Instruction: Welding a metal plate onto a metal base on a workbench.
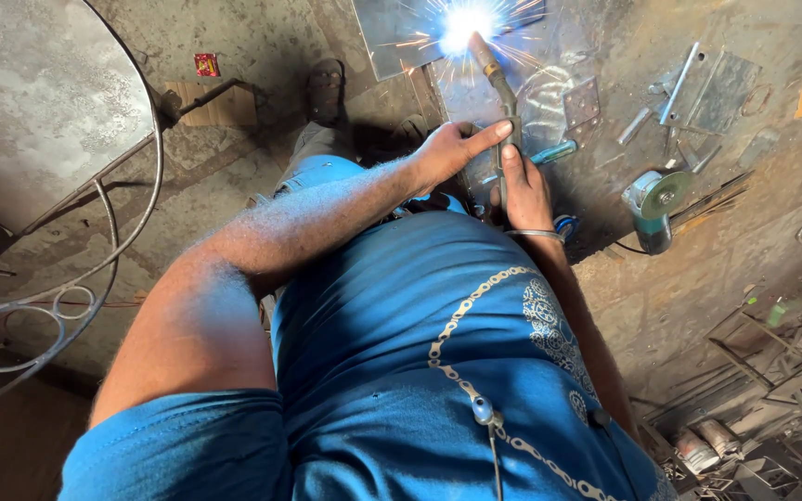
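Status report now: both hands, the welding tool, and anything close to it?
Left hand and right hand gripping electrode holder. Arc sparking on metal sheet. Angle grinder lying nearby.

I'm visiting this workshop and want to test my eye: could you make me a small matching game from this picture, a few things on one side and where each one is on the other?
Things:
1. welding holder
2. angle grinder
3. small red packet
4. round metal sheet

Places:
A. far left, above curled ironwork
B. on the floor, right of the hands
C. gripped in both hands, tip sparking
D. on the floor, upper left, near a sandal

Pairs: 1-C, 2-B, 3-D, 4-A
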